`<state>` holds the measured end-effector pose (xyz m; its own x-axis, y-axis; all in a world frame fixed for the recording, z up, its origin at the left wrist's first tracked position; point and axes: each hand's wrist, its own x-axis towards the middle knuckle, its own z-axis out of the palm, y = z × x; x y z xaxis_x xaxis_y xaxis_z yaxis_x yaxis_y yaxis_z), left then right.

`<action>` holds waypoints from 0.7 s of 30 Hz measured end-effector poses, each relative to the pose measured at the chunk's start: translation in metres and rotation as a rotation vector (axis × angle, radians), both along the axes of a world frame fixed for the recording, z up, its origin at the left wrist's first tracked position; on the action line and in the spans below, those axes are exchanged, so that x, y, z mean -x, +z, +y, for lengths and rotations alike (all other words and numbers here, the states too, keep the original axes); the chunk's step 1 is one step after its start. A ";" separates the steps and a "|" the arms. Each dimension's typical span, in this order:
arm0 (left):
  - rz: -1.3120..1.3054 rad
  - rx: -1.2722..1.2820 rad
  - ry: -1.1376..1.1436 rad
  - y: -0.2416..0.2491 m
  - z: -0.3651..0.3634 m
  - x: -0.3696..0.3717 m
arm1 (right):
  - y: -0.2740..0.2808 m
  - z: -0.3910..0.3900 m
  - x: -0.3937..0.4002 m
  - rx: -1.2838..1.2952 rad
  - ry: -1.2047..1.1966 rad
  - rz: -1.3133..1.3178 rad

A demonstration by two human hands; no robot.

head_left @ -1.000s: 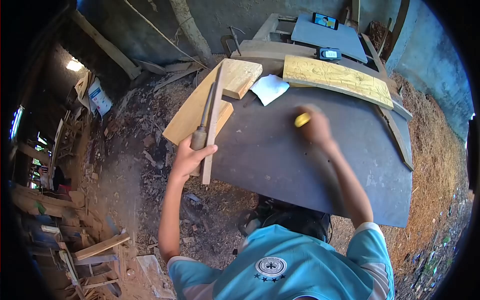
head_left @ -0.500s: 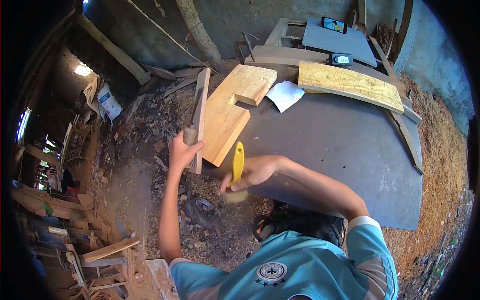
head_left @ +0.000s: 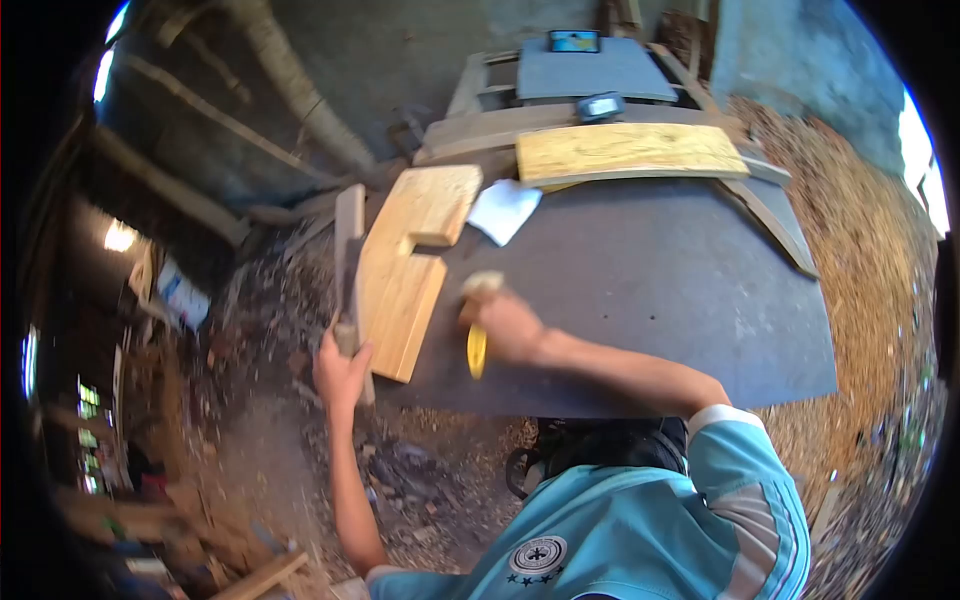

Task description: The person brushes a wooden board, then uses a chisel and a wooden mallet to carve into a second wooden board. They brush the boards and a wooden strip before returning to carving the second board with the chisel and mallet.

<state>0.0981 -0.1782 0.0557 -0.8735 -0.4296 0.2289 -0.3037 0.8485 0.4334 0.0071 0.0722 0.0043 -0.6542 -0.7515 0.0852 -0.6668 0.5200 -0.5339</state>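
My left hand [head_left: 342, 375] is closed around the wooden handle [head_left: 346, 338] of a tool with a dark, narrow blade. A long wooden strip [head_left: 350, 210] stands against that tool, and my thumb reaches toward its edge. My right hand [head_left: 510, 330] grips a paintbrush with a yellow handle [head_left: 477, 350]; its pale bristles [head_left: 483, 283] point up and away from me, blurred by motion. Between the hands, at the left end of the dark table [head_left: 640, 260], lies a thick notched board [head_left: 400, 310]. Neither hand visibly touches this board.
A white cloth or paper [head_left: 503, 210] lies beside the notched board. Behind it rests a pale board with line markings [head_left: 620, 152]. A small black device [head_left: 600, 107] and a propped phone [head_left: 573, 41] stand farther back. Wood shavings [head_left: 860, 290] cover the ground at right.
My right hand has swung the brush up over the table, its bristles turning from pointing down to pointing up. My left hand keeps its hold. The whole view has shifted.
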 end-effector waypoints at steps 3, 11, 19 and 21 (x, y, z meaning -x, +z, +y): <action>0.062 0.044 -0.037 -0.003 0.002 -0.001 | -0.005 0.012 -0.056 0.521 0.782 -0.187; 0.029 0.017 -0.462 0.022 0.075 0.001 | -0.007 0.096 -0.040 0.471 0.683 -0.923; -0.197 0.229 -0.943 0.024 0.233 0.132 | -0.026 0.142 -0.018 0.661 0.429 -1.142; -0.239 0.246 -0.968 0.008 0.261 0.164 | -0.025 0.144 -0.018 0.666 0.434 -1.115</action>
<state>-0.0660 0.0831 0.0640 -0.8551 0.5184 -0.0100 0.5022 0.8330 0.2321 0.0252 0.2163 -0.0212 -0.3374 -0.9365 0.0959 0.2350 -0.1824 -0.9547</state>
